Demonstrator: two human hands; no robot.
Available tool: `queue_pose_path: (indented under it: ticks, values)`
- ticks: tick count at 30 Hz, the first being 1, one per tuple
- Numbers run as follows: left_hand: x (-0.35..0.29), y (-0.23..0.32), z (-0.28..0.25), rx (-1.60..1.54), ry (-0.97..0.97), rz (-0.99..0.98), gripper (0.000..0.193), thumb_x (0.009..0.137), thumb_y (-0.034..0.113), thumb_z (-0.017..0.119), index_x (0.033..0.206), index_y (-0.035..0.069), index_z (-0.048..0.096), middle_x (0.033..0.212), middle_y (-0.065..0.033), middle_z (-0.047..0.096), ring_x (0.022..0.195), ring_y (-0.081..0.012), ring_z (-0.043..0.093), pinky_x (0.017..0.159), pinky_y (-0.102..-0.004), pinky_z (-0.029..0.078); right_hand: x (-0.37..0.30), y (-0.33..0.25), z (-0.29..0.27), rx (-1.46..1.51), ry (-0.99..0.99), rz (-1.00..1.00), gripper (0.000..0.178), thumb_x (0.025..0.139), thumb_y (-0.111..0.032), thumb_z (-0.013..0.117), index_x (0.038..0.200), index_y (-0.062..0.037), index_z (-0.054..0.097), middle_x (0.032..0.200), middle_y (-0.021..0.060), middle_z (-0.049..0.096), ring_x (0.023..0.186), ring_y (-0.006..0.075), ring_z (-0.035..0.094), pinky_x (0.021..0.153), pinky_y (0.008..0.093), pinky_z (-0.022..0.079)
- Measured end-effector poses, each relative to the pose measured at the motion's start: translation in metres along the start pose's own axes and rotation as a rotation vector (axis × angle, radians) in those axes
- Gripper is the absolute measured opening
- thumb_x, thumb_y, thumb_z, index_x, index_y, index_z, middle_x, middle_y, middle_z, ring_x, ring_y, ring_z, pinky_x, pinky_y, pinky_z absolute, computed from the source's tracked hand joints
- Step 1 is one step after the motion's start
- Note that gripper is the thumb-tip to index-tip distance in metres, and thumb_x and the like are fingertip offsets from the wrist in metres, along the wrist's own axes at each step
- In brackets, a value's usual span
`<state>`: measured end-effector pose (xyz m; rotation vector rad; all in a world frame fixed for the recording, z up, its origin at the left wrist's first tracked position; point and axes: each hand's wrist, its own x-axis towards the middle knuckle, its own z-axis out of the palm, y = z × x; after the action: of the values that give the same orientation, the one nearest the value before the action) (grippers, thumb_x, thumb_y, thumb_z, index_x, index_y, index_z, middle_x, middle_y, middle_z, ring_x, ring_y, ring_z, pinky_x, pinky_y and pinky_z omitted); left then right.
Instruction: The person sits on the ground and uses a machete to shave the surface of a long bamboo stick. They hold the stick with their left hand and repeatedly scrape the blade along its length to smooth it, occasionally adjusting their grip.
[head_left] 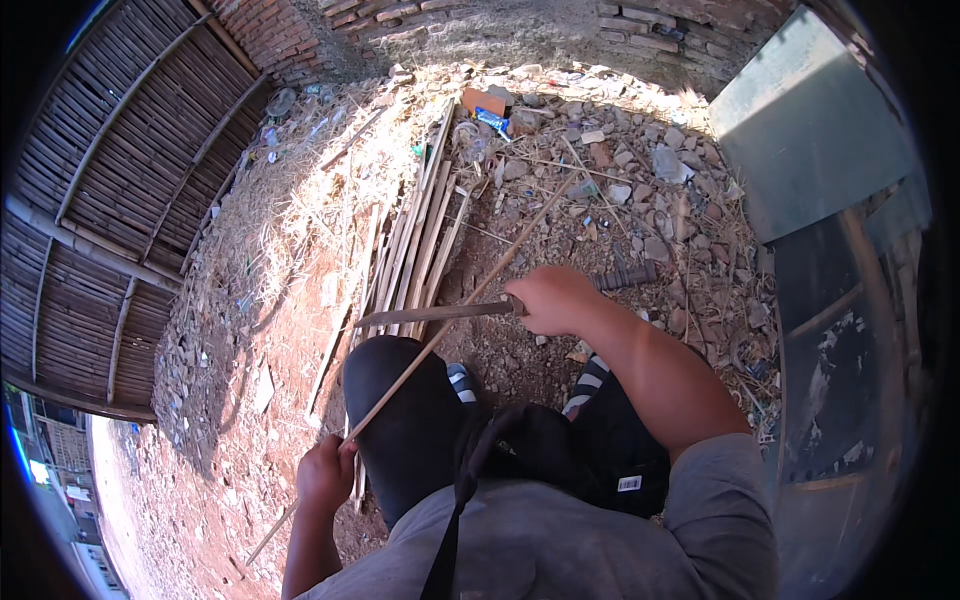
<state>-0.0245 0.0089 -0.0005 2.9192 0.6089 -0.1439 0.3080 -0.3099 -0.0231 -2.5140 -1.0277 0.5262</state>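
Note:
My left hand [326, 474] is closed around a long thin strip of bamboo [405, 377]. The strip slants from the lower left, across my raised dark-clad knee [392, 425], up toward the far right. In my right hand [556, 300] is the handle of a large knife [440, 313], its blade pointing left. The blade crosses the strip just above my knee; whether the two touch I cannot tell. Beyond the knife a bundle of split bamboo strips [412, 245] lies on the ground, stretching away from me.
Rubble and stones [650, 215] cover the ground ahead and to the right, with a blue wrapper [492, 122] among them. A woven bamboo wall [110, 150] stands at left, a brick wall [400, 35] at the back. Flat panels [815, 130] lean at right.

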Motion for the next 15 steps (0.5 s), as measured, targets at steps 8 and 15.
queue_pose_path:
  ticks: [8,15]
  values:
    - [0.007,0.002,0.008,0.069,-0.006,-0.087,0.032,0.100,0.038,0.062,0.094,0.007,0.061,0.082,-0.0209,0.069,0.076,-0.0471,0.067,0.067,-0.0563,0.051,0.020,0.085,0.007,0.267,0.265,0.251,0.036,0.083,-0.026,0.074,0.112,-0.0043,0.071,0.096,0.0208,0.072,0.095,0.0401,0.070,0.084,0.0504,0.055]
    - [0.002,0.006,-0.004,0.125,-0.028,-0.070,0.033,0.100,0.040,0.061,0.095,0.008,0.062,0.084,-0.0192,0.070,0.077,-0.0448,0.069,0.067,-0.0557,0.053,0.009,0.012,0.014,0.009,-0.053,0.005,0.042,0.083,-0.028,0.075,0.116,-0.0031,0.069,0.098,0.0211,0.072,0.094,0.0386,0.071,0.084,0.0484,0.056]
